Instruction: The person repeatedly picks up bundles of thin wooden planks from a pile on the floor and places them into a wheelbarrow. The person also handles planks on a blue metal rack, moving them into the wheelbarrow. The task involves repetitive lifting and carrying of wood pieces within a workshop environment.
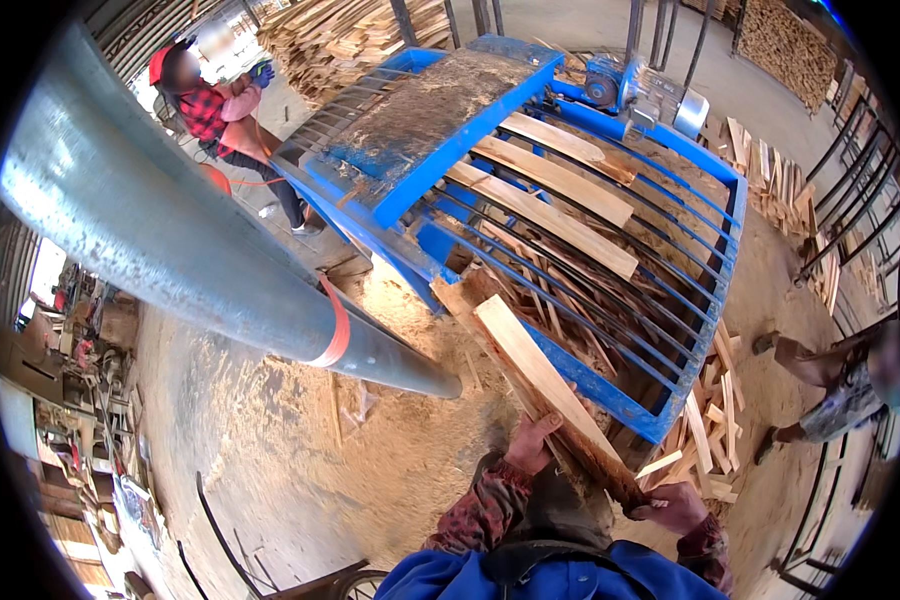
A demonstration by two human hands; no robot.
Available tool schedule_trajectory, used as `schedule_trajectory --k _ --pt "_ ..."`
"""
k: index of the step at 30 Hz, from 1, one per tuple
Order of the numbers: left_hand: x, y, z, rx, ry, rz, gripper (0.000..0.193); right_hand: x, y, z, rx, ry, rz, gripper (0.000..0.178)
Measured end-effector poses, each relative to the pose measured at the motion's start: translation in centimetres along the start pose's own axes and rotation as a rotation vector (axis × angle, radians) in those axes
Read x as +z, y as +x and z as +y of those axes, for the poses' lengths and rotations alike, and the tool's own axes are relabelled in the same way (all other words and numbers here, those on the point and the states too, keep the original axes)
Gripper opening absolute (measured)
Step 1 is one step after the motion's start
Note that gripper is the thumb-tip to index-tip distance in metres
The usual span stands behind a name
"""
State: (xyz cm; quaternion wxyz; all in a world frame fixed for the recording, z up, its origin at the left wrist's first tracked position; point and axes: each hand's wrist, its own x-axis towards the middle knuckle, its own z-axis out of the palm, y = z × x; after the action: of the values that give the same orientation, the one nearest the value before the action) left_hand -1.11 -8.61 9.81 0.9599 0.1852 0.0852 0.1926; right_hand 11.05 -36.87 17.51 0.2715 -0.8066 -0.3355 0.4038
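Pale wood rides in my grip: a plank (550, 375) lies along a darker bark-edged board (518, 375), my left hand (530, 445) closed on the board's left side, my right hand (675, 508) clamped at its near end. The far ends overlap the corner of a blue barred frame (655, 425); contact is unclear. Carrying appears the step in hand, the next move likely calling for a steady two-handed tilt. Beyond, three boards (555, 180) lie across the bars.

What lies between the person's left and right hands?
Head view: the near end of the held wood lies between the left hand and the right hand.
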Motion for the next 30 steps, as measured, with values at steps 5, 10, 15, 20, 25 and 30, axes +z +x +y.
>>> schedule_trajectory --k 5,10,15,20,25,30 --pt "-1.6 -2.6 -3.0 0.015 0.209 0.074 0.057 1.4 0.7 3.7 -0.089 -0.394 -0.091 0.04" --pt "-4.2 -6.3 -4.0 0.039 0.33 0.042 0.061 4.6 1.1 4.6 -0.391 -0.133 -0.005 0.054" --pt "-2.1 -11.7 -1.3 0.133 0.32 0.081 0.067 9.2 1.2 1.0 -0.372 -0.007 -0.31 0.076" --pt "-5.0 -19.3 0.5 0.214 0.149 0.069 0.072 16.3 1.1 -3.8 -0.342 0.184 -0.483 0.095" --pt "-5.3 -27.8 5.4 0.375 0.097 0.149 0.08 23.1 0.8 -8.9 -0.174 0.096 -0.724 0.098" --pt "-9.5 -33.9 7.3 0.53 -0.006 0.233 0.086 28.8 1.9 -12.3 -0.276 -0.199 -0.843 0.089"
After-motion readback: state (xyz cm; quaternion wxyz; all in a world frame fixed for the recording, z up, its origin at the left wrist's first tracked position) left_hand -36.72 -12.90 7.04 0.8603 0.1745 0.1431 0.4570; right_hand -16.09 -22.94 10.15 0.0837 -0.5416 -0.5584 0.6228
